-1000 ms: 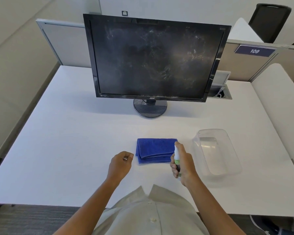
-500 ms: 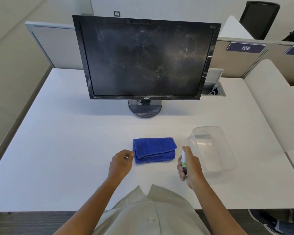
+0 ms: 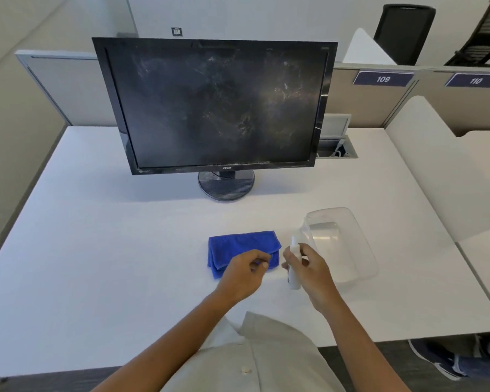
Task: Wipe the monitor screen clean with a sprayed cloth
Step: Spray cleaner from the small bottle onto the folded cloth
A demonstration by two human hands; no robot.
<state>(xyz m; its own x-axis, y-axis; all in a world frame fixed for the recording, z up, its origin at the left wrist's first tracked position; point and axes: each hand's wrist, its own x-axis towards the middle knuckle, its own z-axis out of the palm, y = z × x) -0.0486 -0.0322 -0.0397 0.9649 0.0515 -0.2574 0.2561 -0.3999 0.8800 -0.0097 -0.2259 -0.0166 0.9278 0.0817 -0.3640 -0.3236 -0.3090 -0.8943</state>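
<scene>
A black monitor (image 3: 215, 106) stands on the white desk (image 3: 96, 250), its dark screen covered in smudges and streaks. A folded blue cloth (image 3: 238, 246) lies flat on the desk in front of it. My left hand (image 3: 245, 274) reaches over the cloth's near right part, fingers curled and touching it. My right hand (image 3: 309, 267) holds a small white spray bottle (image 3: 294, 260) upright, just right of the cloth, nozzle at the top.
A clear plastic tub (image 3: 348, 244) sits right of my right hand, close to the bottle. An open cable box (image 3: 337, 149) is behind the monitor's right side. Low partitions with signs 109 and 110 (image 3: 382, 79) border the desk at the back right.
My left hand has moved right from the bare desk onto the cloth. My right hand with the bottle has shifted a little toward the tub and tilted.
</scene>
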